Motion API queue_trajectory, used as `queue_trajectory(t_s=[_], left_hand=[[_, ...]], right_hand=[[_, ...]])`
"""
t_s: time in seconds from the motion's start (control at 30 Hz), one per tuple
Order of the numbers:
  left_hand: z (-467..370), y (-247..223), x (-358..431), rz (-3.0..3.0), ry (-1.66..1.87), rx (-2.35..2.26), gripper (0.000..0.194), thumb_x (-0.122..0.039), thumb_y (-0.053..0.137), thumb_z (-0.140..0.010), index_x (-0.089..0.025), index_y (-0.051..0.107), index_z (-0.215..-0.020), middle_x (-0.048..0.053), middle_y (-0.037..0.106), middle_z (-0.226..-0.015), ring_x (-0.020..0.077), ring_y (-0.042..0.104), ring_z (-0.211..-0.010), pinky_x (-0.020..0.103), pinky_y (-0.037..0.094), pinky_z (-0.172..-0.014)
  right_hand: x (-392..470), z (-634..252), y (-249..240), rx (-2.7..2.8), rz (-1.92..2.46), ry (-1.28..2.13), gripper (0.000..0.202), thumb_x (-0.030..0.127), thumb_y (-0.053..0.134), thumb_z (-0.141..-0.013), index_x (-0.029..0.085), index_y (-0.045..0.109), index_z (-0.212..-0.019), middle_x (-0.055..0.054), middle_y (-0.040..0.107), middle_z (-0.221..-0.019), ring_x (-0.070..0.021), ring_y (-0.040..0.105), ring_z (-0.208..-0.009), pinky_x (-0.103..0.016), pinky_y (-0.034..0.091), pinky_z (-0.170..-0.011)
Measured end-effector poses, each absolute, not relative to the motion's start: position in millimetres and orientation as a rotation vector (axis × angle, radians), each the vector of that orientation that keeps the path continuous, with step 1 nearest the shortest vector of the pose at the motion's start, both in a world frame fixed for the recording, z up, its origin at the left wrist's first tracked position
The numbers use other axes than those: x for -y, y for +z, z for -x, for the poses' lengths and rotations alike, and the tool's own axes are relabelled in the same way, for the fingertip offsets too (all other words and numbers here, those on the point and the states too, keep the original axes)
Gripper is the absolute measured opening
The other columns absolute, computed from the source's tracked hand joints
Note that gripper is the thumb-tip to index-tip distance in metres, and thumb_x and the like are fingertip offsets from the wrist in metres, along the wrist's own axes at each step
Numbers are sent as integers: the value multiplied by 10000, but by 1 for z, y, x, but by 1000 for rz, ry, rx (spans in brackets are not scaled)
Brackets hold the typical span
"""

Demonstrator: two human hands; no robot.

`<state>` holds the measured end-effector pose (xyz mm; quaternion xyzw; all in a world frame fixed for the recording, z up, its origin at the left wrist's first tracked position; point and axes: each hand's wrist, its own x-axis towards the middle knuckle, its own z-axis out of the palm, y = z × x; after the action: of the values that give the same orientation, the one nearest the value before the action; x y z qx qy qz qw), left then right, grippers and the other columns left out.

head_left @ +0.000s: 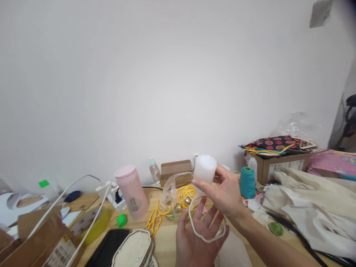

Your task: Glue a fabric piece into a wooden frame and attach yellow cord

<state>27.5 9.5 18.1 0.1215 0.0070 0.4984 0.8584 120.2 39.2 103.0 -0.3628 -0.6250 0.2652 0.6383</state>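
Note:
My right hand (226, 189) is closed around a white, smooth plastic bottle (205, 168), a plain cylinder whose flat, blunt end points up. Its lower end is partly hidden by my thumb and fingers. Just below, my left hand (196, 239) is turned palm up and supports a thin white ring with a wavy edge (210, 240), which lies across the palm and fingers. The bottle is held over the upper edge of the ring; I cannot tell whether they touch. Cream scalloped pieces (132, 249) lie stacked to the left of my left hand.
A pink tumbler (132, 194), a black phone (107, 248), yellow tape (91, 224) and a green cap (121, 220) stand or lie left. Yellow cords (187, 193) with gold bells are behind my hands. Teal thread (247, 182), cream cloth (300, 207) and a full carton (278, 165) are right.

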Motion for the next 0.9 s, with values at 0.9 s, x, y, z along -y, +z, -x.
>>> queue_trajectory(t_s=[0.9], left_hand=[[-24, 14, -10, -332, 1078, 50, 472, -455, 368, -727, -175, 580, -1042, 128, 585, -1085, 243, 495, -1011, 398, 288, -879]], right_hand=[[-44, -131, 108, 1436, 866, 449, 270, 329, 681, -577, 154, 595, -763, -35, 618, -712, -171, 574, -638, -285, 494, -577]])
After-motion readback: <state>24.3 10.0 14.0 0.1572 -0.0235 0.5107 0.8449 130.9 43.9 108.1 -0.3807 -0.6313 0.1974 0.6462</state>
